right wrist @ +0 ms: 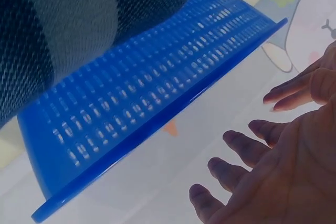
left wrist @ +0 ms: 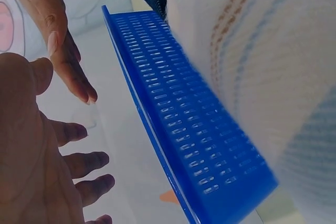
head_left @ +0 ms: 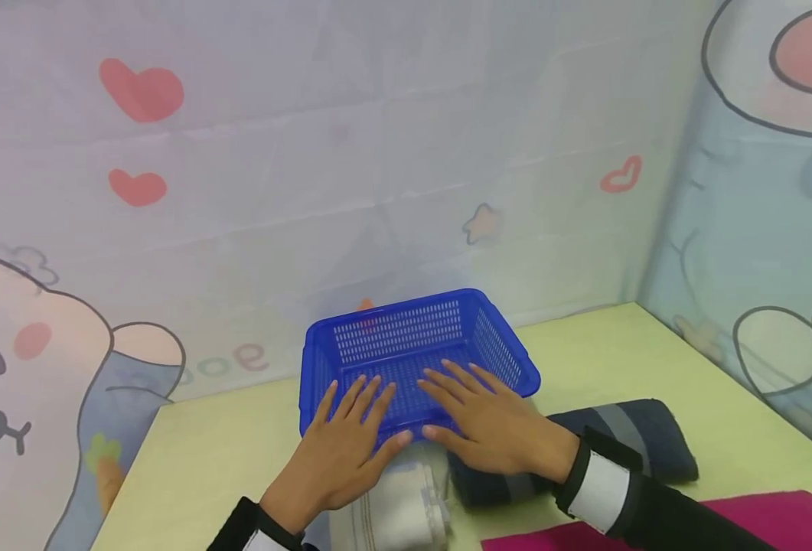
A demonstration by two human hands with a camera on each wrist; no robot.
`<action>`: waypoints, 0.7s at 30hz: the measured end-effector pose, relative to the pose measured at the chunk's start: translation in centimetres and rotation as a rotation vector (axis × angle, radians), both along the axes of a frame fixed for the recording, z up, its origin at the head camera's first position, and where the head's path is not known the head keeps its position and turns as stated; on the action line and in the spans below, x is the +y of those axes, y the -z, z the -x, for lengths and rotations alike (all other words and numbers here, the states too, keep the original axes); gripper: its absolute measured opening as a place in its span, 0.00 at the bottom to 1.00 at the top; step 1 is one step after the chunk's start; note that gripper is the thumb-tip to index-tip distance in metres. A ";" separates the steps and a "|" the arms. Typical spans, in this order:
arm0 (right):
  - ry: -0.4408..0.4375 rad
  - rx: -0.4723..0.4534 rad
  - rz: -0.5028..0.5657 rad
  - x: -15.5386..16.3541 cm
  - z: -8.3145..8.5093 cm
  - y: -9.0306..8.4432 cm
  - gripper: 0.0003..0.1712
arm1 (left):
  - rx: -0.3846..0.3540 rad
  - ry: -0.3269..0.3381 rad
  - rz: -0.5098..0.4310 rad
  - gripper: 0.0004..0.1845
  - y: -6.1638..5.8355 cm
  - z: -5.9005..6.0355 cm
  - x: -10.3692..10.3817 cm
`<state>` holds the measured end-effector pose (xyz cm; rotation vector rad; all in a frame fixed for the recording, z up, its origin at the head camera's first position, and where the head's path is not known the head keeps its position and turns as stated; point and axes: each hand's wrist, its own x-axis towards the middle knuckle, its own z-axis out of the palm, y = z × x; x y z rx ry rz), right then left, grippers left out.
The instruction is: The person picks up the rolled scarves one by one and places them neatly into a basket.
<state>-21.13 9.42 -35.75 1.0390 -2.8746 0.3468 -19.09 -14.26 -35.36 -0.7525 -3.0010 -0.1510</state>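
A blue plastic basket (head_left: 399,352) with slotted walls stands near the back of the table, and nothing shows inside it. My left hand (head_left: 344,451) hovers above its near rim with the fingers spread and straight. Beside it, my right hand (head_left: 491,425) is held palm down, fingers extended over the basket. Neither hand holds anything; both wrist views show a gap between fingers and basket. Below the left hand lies a folded white cloth (head_left: 392,516) with stripes. A folded dark blue cloth (head_left: 626,436) with grey stripes lies beneath and beyond the right wrist.
A magenta cloth (head_left: 777,520) lies at the front right of the table. The pale yellow tabletop (head_left: 226,451) meets a printed backdrop (head_left: 378,153) behind the basket, and a second printed panel (head_left: 757,229) stands along the right edge.
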 end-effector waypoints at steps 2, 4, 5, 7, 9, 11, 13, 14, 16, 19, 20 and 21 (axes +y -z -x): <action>-0.009 0.004 0.000 0.0 -0.2 -0.1 0.39 | 0.007 0.003 0.005 0.40 0.1 -0.1 -0.1; -0.019 0.004 -0.004 -0.1 -0.5 -0.2 0.39 | 0.010 0.005 0.007 0.40 0.1 -0.3 -0.2; -0.024 0.003 -0.004 -0.1 -0.7 -0.2 0.39 | 0.010 0.006 0.007 0.40 0.2 -0.5 -0.3; -0.035 0.000 -0.004 -0.1 -1.1 -0.4 0.39 | 0.013 0.011 0.001 0.40 0.2 -0.9 -0.5; -0.047 -0.005 -0.005 -0.2 -1.6 -0.5 0.39 | 0.011 0.011 -0.004 0.40 0.3 -1.4 -0.8; -0.061 -0.007 -0.004 -0.2 -2.2 -0.4 0.39 | 0.009 0.012 -0.009 0.40 0.4 -2.0 -1.1; -0.067 -0.009 -0.009 -0.2 -2.6 -0.3 0.39 | 0.008 0.008 -0.018 0.39 0.5 -2.6 -1.3; -0.070 -0.013 -0.009 -0.3 -2.9 -0.3 0.39 | 0.009 0.007 -0.022 0.39 0.6 -2.9 -1.5; -0.071 -0.028 -0.018 -0.2 -3.4 -0.1 0.39 | 0.013 0.007 -0.034 0.38 0.9 -3.5 -1.7; -0.069 -0.064 -0.030 -0.2 -4.1 0.1 0.40 | 0.024 0.012 -0.045 0.37 1.3 -4.3 -1.9; -0.071 -0.075 -0.032 -0.2 -4.3 0.2 0.40 | 0.021 0.014 -0.049 0.37 1.4 -4.5 -1.9; -0.073 -0.085 -0.034 -0.2 -4.5 0.4 0.40 | 0.018 0.016 -0.049 0.37 1.5 -4.6 -2.0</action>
